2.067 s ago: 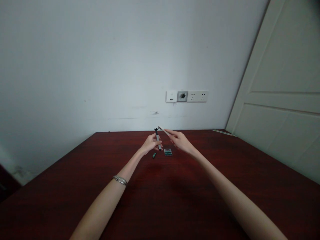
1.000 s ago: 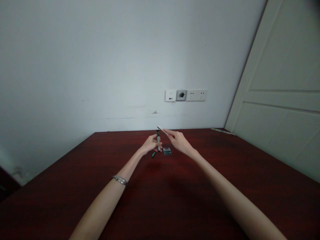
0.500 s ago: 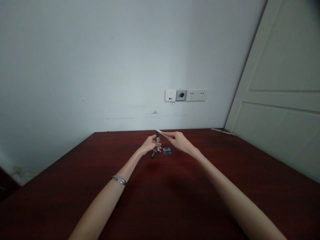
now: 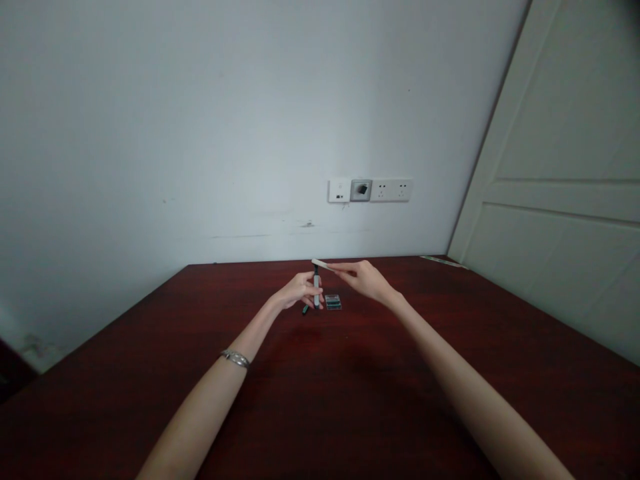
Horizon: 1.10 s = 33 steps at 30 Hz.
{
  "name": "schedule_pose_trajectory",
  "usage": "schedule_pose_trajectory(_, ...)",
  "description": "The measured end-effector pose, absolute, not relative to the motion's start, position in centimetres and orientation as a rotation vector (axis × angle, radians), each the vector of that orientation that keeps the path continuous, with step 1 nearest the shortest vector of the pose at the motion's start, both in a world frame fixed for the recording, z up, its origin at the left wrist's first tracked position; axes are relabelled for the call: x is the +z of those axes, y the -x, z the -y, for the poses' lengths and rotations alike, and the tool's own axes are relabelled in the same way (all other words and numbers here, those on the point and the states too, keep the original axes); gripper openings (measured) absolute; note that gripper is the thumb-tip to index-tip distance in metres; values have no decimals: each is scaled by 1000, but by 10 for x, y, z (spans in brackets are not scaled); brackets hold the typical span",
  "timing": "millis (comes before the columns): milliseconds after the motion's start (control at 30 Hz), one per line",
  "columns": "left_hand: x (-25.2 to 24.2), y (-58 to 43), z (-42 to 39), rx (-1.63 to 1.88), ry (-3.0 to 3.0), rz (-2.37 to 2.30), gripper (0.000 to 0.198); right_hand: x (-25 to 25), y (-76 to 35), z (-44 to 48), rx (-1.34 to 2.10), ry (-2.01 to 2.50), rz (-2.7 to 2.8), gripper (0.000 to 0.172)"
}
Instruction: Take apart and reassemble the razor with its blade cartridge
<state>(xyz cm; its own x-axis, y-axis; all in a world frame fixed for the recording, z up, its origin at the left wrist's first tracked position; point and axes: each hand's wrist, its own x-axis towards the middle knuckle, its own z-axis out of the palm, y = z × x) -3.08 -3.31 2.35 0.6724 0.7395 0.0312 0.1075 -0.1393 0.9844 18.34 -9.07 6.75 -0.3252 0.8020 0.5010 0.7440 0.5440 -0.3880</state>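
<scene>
My left hand (image 4: 296, 291) is closed around a slim grey handle-like piece (image 4: 316, 292) with dark ends, held upright above the table. Its dark upper end meets a thin whitish strip (image 4: 320, 264). That strip is pinched between the fingertips of my right hand (image 4: 369, 280) and slants down a little to the right. The exact kind of both pieces is too small to make out. Below the hands, a small clear flat case (image 4: 333, 303) with dark greenish contents lies on the table. Beside it, a short dark green piece (image 4: 305, 310) lies partly near my left fingers.
The dark red wooden table (image 4: 320, 400) runs up to a white wall (image 4: 250, 133). Sockets (image 4: 391, 191) and a grey wall plate (image 4: 361, 191) sit above its back edge. A pale strip (image 4: 445, 262) lies at the back right, close to a white panelled door (image 4: 565, 187).
My right hand has moved slightly right and the whitish strip lies flatter across the top of the grey piece. The left hand keeps its hold, nearly still.
</scene>
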Motion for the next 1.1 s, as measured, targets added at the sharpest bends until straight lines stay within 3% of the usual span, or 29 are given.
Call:
schedule_pose_trajectory(633, 28, 36, 31, 634, -1691, -637, 35, 58, -210, 77, 316, 956, 2039, 34)
schedule_pose_trajectory(900, 17, 32, 10, 1070, -1933, -712, 16, 71, -208, 88, 588, 1058, 1983, 47)
schedule_pose_trajectory(1100, 17, 34, 12, 1176, -2205, -823, 9, 84, -199, 99, 708, 1023, 2091, 44)
